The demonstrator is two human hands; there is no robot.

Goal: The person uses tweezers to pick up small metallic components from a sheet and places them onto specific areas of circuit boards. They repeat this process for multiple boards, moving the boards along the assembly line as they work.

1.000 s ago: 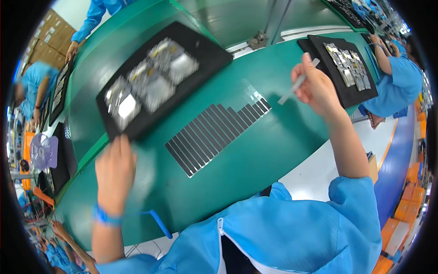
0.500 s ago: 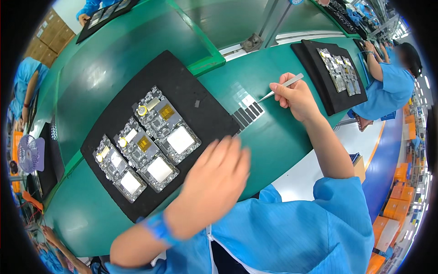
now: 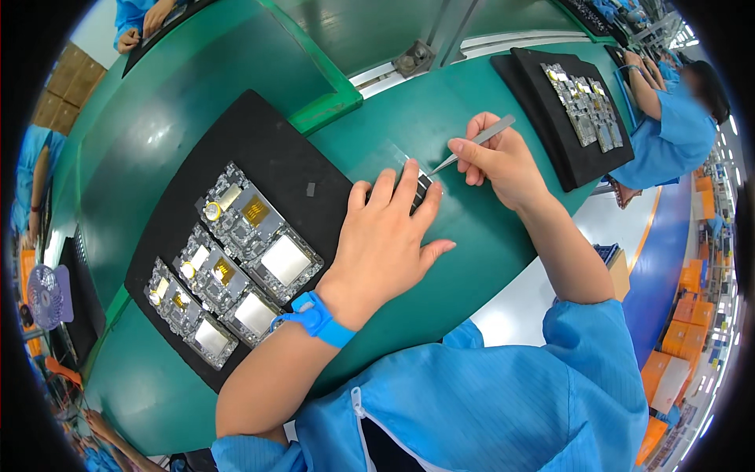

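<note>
Board markings: any print on the three grey rectangular circuit boards [image 3: 267, 228] is too small for you to read.
Board look: each carries a pale silvery square plate, a gold-coloured patch and a yellow-rimmed round part, amid dense tiny components.
Board place: they lie slantwise, side by side, on the wide black mat [image 3: 255, 130] to your left.
Strips: the flat black strips [image 3: 422, 187] with pale edges lie on the green surface [image 3: 480, 236], just right of that mat, mostly hidden under your fingers.
Left hand: your left hand [image 3: 381, 244] is palm down, fingers spread wide over the strips; you cannot tell how firmly it presses.
Right hand: your right hand [image 3: 507, 165] pinches the slim silver metal tweezers [image 3: 480, 141].
Tweezer tips: they point down-left at the strips' edge, near your left fingertips; contact is unclear.
Wrist: you wear a bright blue band [image 3: 318, 318] on the left.
</note>
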